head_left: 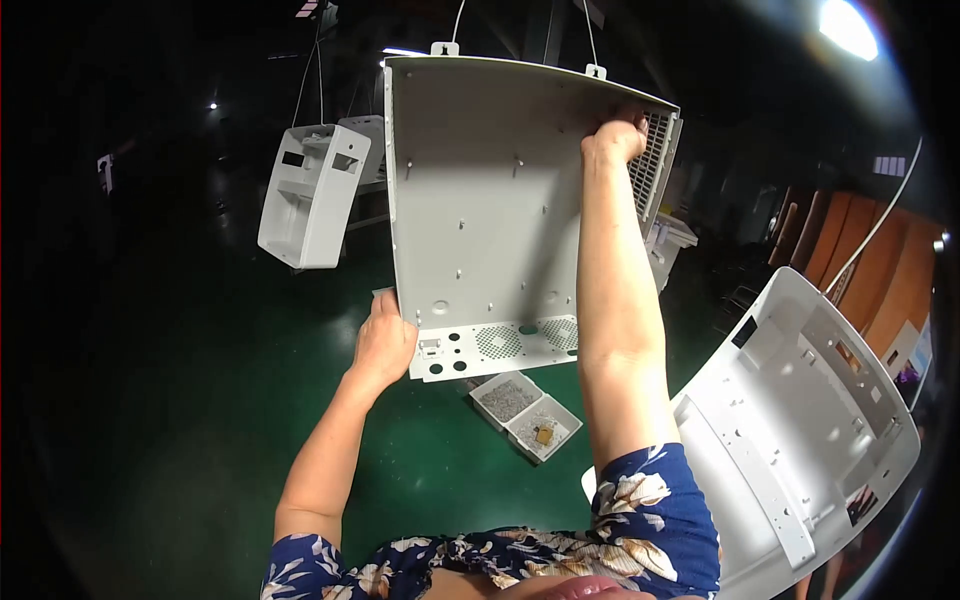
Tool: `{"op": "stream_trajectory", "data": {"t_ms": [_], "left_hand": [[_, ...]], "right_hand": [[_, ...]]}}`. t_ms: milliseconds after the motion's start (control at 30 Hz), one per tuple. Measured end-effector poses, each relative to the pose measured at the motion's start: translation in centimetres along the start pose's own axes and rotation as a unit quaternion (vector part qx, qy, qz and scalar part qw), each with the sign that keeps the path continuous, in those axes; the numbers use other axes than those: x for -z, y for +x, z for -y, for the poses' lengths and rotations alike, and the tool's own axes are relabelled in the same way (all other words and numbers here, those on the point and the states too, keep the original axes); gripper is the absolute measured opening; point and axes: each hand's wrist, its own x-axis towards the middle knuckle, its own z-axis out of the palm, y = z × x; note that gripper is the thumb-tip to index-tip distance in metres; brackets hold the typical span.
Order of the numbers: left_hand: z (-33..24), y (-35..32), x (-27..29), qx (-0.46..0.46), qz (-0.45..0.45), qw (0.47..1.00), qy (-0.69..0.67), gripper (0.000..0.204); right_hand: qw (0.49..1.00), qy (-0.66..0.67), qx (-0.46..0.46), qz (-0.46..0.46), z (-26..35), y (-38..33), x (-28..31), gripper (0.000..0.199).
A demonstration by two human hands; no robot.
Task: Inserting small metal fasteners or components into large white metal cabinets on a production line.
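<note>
A large grey sheet-metal panel (490,210) hangs upright from two wires overhead, long axis vertical, its vented edge downmost. The left hand (383,345) pinches its lower left corner, fingers closed on the edge; the right hand (617,135) grips the upper right rim. It looks stiff, light but awkward — best held by the folded edges.

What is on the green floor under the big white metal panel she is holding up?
Below the big white metal panel, two small square trays sit on the green floor, filled with small grey parts. The panel and the right hand's forearm hide whatever floor lies behind them.
</note>
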Motion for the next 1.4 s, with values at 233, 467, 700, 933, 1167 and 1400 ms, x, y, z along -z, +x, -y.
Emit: {"op": "stream_trajectory", "data": {"t_ms": [233,467,700,933,1167,1400], "left_hand": [[0.6,0.2,0.0,-0.026,-0.013,0.999,0.032,0.029],[1.8,1.0,-1.1,-0.031,-0.044,0.998,0.033,0.027],[1.8,1.7,-1.2,-0.006,-0.019,0.999,0.032,0.032],[1.1,2.0,-1.1,0.014,-0.011,1.0,0.004,0.035],[-0.5,1.3,0.3,0.014,0.009,1.0,0.027,0.035],[-1.2,0.7,1.0,0.012,0.007,0.999,0.045,0.033]], "right_hand": [[0.98,0.196,-0.013,0.033,-3.8,3.1,0.6,0.039],[0.988,-0.117,0.075,0.067,-3.6,0.7,1.9,0.02],[0.905,0.134,-0.357,0.19,-1.6,-12.3,-1.2,0.009],[0.866,0.147,-0.448,0.166,-3.8,-16.4,-6.0,0.01],[0.844,-0.075,-0.48,0.227,-5.0,-16.2,-10.0,0.014],[0.798,-0.189,-0.517,0.244,-4.9,-15.1,-12.1,0.019]]}}
